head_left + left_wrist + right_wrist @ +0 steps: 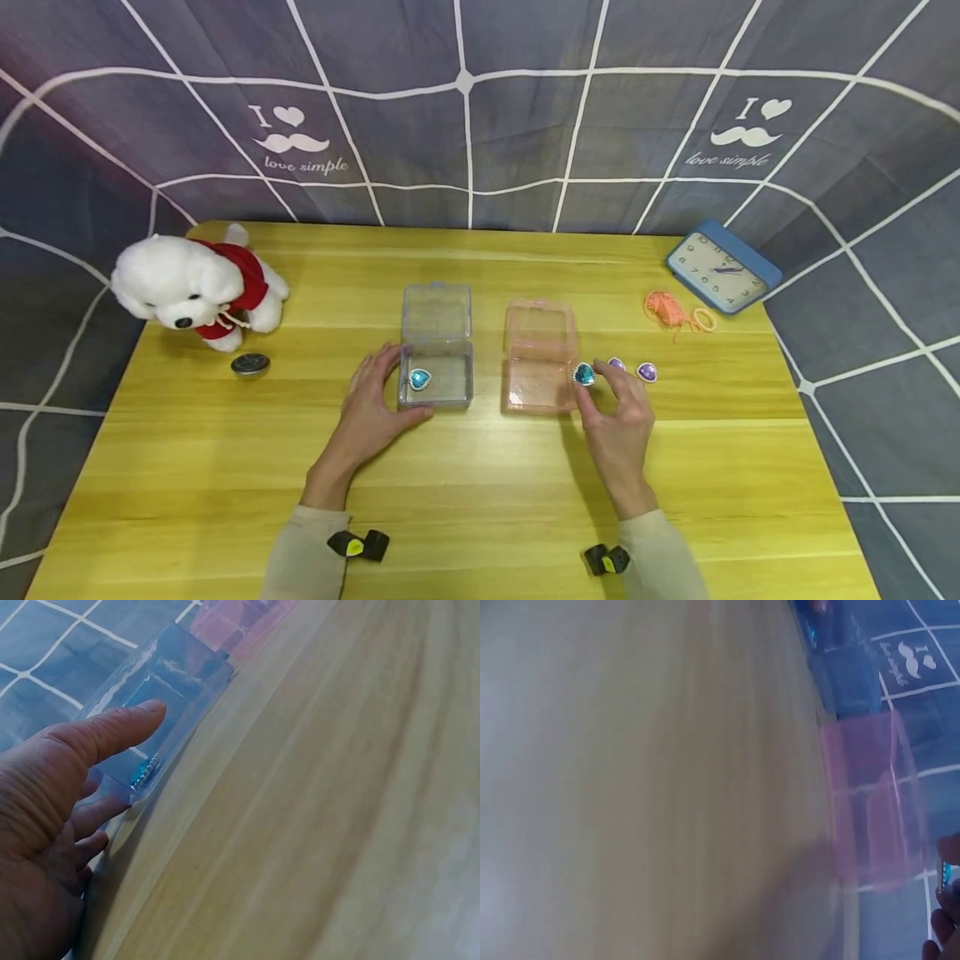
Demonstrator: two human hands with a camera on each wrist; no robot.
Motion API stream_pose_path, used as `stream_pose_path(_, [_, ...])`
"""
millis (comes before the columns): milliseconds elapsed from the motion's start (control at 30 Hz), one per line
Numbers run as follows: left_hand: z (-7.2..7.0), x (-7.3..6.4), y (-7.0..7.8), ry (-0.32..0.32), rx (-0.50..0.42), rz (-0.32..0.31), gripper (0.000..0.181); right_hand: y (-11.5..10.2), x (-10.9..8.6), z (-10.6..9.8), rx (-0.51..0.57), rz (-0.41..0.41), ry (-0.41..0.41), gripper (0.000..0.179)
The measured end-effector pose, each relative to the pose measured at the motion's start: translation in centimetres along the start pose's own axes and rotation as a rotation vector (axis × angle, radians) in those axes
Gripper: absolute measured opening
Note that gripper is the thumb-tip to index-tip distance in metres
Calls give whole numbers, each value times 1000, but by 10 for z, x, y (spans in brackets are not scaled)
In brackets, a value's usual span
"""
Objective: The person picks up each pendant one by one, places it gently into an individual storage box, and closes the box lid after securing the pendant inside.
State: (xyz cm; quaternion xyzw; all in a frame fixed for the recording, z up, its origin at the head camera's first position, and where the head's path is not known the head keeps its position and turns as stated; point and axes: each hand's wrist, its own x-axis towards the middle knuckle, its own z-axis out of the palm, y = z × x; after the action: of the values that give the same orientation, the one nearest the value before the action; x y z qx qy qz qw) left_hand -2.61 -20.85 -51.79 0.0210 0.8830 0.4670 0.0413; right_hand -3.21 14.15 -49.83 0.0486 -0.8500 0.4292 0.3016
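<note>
A clear bluish plastic box [437, 400] stands with its lid raised, and a light-blue heart gem [420, 379] with a silvery beaded rim lies inside it at the left. My left hand [370, 408] holds this box by its left side, thumb along the front wall and fingers round the left wall. Between thumb and index finger, my right hand [618, 412] pinches a teal gem [583, 374] with a similar rim. It is at the right edge of an open clear pink box [540, 400]. Two purple gems [647, 372] lie just beyond the right hand, one partly hidden by its fingers.
A white plush dog [180, 279] in red sits at the back left, with a dark oval object [250, 364] before it. At the back right are a blue clock [723, 268], coral yarn [664, 308] and a pale ring [704, 320]. A grey gridded cloth [420, 133] hangs behind the table.
</note>
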Motion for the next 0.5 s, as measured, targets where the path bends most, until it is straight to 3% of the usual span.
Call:
stream_pose_path(267, [0,-1,2,5,-15,18,102,-12,6,16,12,-4,-52,37])
stream_pose_path(500, [-1,-3,2,0,-21,-13,104,-25,11,32,83,-59,-70,39])
